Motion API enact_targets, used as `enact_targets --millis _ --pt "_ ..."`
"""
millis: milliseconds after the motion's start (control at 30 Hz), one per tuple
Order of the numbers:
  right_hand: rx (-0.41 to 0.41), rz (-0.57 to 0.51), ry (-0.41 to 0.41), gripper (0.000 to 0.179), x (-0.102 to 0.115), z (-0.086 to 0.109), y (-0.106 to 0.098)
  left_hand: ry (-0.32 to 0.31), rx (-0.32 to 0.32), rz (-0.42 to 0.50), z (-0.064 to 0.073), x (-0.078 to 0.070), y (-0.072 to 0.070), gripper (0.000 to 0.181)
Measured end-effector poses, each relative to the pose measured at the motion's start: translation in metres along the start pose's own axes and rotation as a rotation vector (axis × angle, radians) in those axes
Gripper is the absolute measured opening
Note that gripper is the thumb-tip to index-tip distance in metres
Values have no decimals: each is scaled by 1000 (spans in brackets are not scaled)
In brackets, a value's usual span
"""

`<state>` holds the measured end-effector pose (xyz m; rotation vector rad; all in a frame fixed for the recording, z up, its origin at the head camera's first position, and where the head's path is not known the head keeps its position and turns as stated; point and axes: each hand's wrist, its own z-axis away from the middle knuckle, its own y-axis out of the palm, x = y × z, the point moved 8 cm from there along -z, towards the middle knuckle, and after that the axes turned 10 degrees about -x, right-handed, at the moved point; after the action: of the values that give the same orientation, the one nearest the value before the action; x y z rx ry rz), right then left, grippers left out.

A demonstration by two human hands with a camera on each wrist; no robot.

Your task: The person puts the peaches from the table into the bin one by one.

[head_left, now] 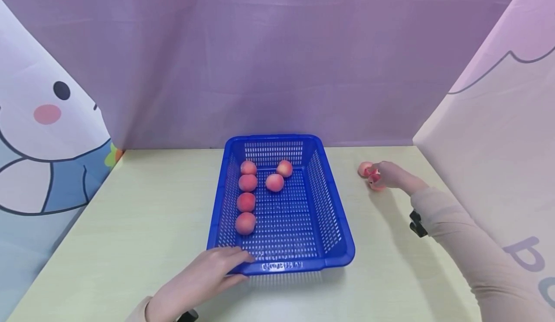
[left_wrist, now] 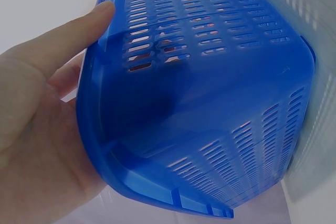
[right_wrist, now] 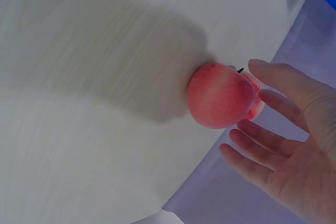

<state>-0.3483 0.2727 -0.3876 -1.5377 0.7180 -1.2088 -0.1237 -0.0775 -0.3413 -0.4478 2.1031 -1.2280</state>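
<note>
A blue plastic basket (head_left: 346, 230) stands on the table, holding several pinkish-red peaches (head_left: 245, 223); most line its left side and two lie near the middle. My left hand (head_left: 212, 270) grips the rim at the basket's near left corner. In the left wrist view the thumb lies along the outside of the blue wall (left_wrist: 210, 108). To the right of the basket, my right hand (head_left: 392, 175) is over two peaches on the table. The right wrist view shows its fingers (right_wrist: 254, 163) spread and slightly bent beside the nearer peach (right_wrist: 220, 95), which partly hides the other.
The pale wooden table (head_left: 143, 225) extends on both sides of the basket. A purple cloth backdrop (head_left: 277, 61) rises behind it. Printed sheets with cartoon figures stand at the left (head_left: 47, 134) and right (head_left: 498, 158).
</note>
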Motion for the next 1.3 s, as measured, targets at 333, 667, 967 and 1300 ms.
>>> enact_targets --millis 333,667,967,1300 --pt "-29 -6 -36 37 -3 0 7 -21 25 15 -1 1 1 19" --pt "-74 48 -94 35 -3 0 10 -11 18 9 0 1 2 19" --pt "-77 93 -82 35 -6 -1 12 4 -2 6 0 0 1 20" --pt "-70 101 -95 39 -8 -4 13 -6 6 4 0 1 1 19"
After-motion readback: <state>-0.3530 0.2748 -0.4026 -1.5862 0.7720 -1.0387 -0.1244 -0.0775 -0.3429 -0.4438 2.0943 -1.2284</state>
